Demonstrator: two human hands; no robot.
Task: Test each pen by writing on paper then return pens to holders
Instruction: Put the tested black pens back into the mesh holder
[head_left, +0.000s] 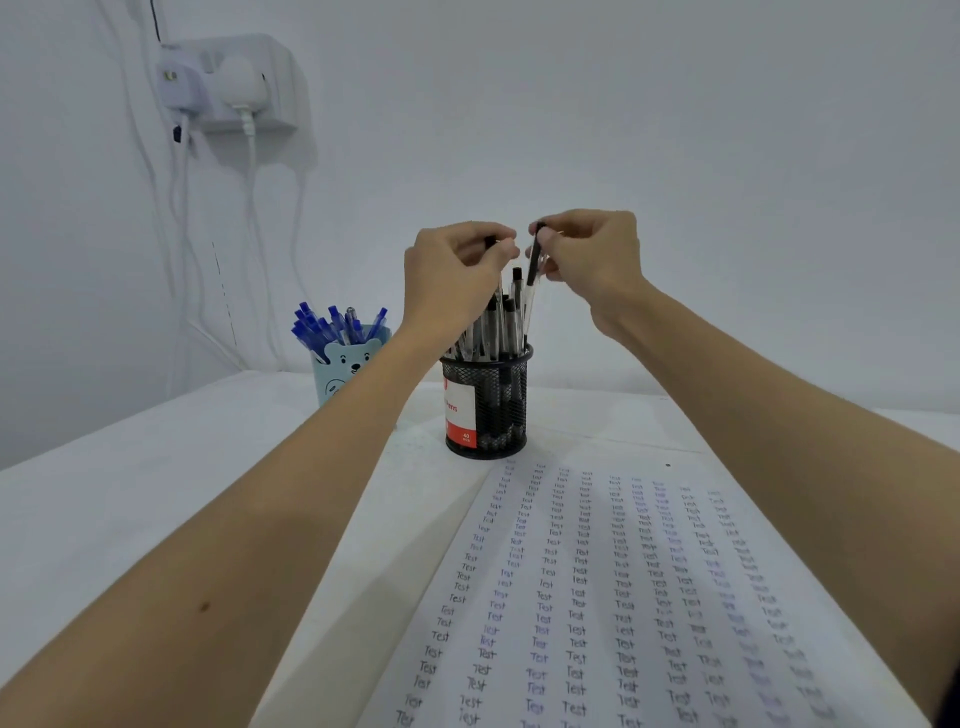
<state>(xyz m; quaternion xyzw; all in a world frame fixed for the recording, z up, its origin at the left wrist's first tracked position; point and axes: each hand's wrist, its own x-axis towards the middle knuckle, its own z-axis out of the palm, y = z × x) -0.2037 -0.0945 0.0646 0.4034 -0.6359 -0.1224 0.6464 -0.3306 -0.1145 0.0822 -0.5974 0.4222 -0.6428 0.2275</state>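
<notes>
Here, over the far mesh holder (487, 410), the left hand (457, 275) and right hand (589, 260) each pinch a pen (532, 262) top — light, stiff, slick plastic, likely best gripped mid-barrel.

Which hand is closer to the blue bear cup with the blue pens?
Left. The left hand is up above the black mesh holder, just right of the bear cup. The right hand is farther right, beyond the left hand.

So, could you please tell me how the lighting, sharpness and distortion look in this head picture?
Head view: light is soft, flat and bluish, with no glare and only faint shadows; wide-angle distortion stretches the forearms toward the lower corners; the paper blurs toward its right edge; both hands over the black mesh pen holder look slightly soft.
</notes>
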